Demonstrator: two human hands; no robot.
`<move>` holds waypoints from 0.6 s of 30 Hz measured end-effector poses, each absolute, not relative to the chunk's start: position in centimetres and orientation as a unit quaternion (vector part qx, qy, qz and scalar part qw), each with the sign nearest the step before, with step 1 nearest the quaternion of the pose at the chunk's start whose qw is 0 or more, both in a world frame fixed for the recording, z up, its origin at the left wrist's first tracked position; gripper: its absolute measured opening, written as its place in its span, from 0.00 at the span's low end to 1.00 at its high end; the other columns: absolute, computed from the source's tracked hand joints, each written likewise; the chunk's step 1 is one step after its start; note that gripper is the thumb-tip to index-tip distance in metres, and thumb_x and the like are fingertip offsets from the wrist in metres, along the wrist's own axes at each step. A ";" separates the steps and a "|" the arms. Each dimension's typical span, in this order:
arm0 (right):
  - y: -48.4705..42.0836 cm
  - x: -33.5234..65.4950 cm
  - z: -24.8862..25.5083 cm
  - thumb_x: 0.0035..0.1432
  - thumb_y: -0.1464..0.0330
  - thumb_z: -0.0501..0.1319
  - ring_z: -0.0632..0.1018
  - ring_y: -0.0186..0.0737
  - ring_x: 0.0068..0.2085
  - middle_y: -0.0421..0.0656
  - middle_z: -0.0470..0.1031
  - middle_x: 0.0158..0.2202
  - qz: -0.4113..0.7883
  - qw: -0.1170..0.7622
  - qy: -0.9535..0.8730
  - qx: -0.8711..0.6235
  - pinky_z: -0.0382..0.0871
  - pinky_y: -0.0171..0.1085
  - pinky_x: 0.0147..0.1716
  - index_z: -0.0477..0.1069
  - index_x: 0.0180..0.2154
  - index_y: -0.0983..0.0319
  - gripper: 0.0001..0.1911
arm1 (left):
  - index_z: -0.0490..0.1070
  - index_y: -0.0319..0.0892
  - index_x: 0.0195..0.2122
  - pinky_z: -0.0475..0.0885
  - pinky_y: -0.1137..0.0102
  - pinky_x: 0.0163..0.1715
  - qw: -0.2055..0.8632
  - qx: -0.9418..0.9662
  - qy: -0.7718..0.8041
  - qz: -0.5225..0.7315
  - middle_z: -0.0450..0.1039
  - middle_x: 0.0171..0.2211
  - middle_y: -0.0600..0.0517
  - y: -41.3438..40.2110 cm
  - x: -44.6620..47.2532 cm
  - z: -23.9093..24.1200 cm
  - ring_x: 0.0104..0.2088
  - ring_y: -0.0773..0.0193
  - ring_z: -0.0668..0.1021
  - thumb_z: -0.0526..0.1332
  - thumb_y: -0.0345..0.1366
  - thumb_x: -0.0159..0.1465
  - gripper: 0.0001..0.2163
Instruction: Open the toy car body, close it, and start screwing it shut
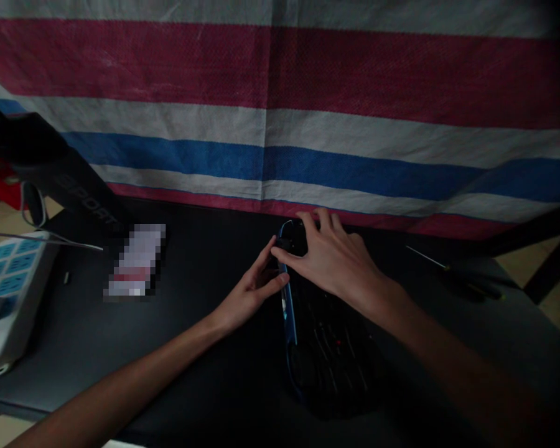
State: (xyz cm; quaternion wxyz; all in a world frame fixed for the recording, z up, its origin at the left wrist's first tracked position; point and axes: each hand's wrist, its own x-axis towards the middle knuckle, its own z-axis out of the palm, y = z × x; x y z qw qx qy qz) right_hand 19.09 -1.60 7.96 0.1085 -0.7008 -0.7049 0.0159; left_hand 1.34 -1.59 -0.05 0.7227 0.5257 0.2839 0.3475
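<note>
A long black casing (326,348) with a shiny blue rim (289,320) lies lengthwise on a black padded surface. Thin pale lines that look like wires and a small red spot show on its top; its exact kind is unclear. My left hand (254,289) presses thumb and fingertips to the rim near the far end. Over that same end arches my right hand (333,258), its thumb at the left edge beside my left fingertips and its other fingers curled over the far edge. What lies beneath the right palm is hidden.
A screwdriver (457,270) lies on the black surface (205,261) to the right. Leftward are a pixelated phone-like object (137,261), a small metal piece (66,277), a power strip (14,267) with a cable, and a dark post marked SPORT (74,180). Striped sheeting (280,124) hangs behind.
</note>
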 end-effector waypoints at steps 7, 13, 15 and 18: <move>-1.2 19.0 7.8 0.63 0.44 0.58 0.76 0.70 0.57 0.59 0.74 0.56 0.010 0.125 -0.705 -0.698 0.77 0.62 0.45 0.69 0.56 0.61 0.32 | 0.44 0.61 0.78 0.42 0.48 0.76 0.708 0.551 0.273 0.347 0.39 0.80 0.56 -2.0 1.4 0.3 0.79 0.49 0.44 0.66 0.43 0.71 0.40; -1.8 18.4 8.0 0.62 0.47 0.58 0.77 0.71 0.56 0.59 0.73 0.58 0.033 0.137 -0.699 -0.701 0.77 0.63 0.44 0.68 0.57 0.62 0.31 | 0.37 0.67 0.77 0.44 0.49 0.76 0.726 0.543 0.243 0.345 0.33 0.80 0.57 -2.2 1.2 0.1 0.79 0.51 0.41 0.67 0.42 0.70 0.44; -2.0 18.6 8.1 0.62 0.47 0.58 0.77 0.70 0.56 0.58 0.74 0.57 0.035 0.147 -0.697 -0.701 0.77 0.62 0.44 0.68 0.57 0.61 0.30 | 0.36 0.66 0.78 0.45 0.48 0.76 0.731 0.537 0.241 0.345 0.35 0.80 0.56 -2.3 1.2 0.3 0.79 0.49 0.41 0.68 0.41 0.69 0.46; -2.1 19.0 8.4 0.63 0.48 0.58 0.78 0.67 0.56 0.55 0.75 0.57 0.044 0.160 -0.696 -0.698 0.77 0.61 0.46 0.67 0.56 0.59 0.28 | 0.36 0.65 0.78 0.46 0.47 0.76 0.737 0.525 0.244 0.348 0.36 0.80 0.55 -2.3 1.2 0.6 0.79 0.48 0.41 0.69 0.40 0.68 0.47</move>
